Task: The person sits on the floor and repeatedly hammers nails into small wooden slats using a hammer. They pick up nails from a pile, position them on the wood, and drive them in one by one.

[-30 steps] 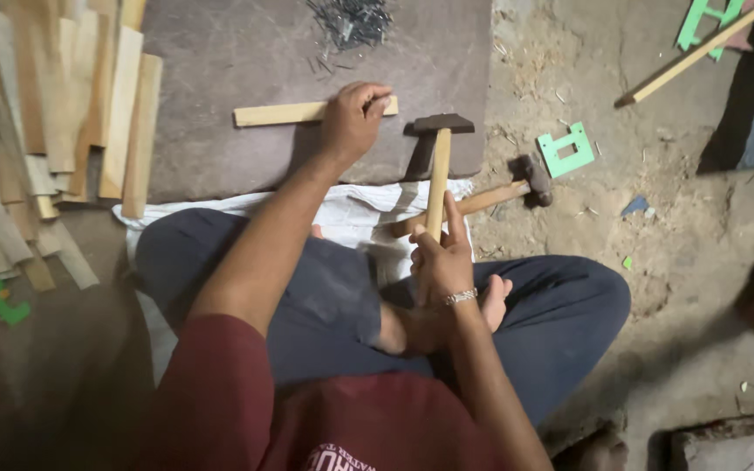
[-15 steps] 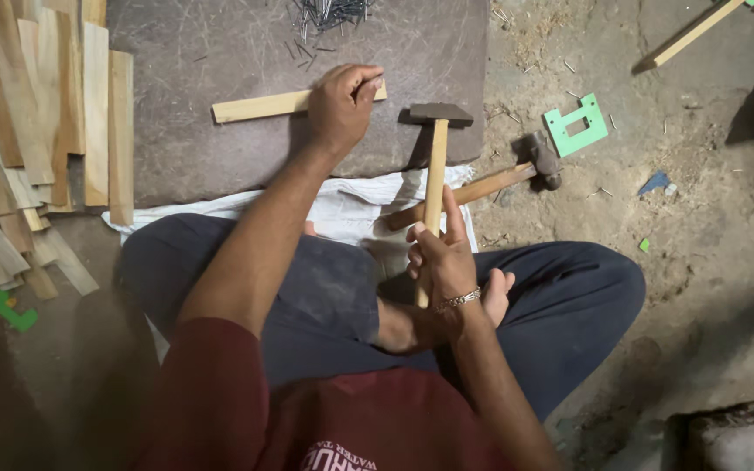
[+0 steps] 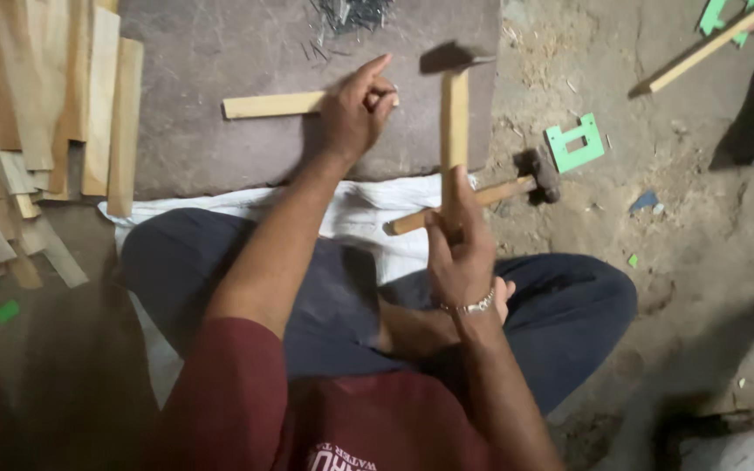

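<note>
Seemingly raised — hammer (image 3: 454, 131) — right hand (image 3: 460, 253).

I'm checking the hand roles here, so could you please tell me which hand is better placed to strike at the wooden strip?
Probably the right hand: it holds the raised hammer, while the left hand pinches at the wooden strip.

Pale tan strip (image 3: 272, 105) under my left hand (image 3: 355, 109); grey slab (image 3: 220, 148) beneath. Right hand (image 3: 460, 253): light wood handle, dark-headed hammer (image 3: 454, 105). Green bracket (image 3: 576, 142) beyond.
</note>
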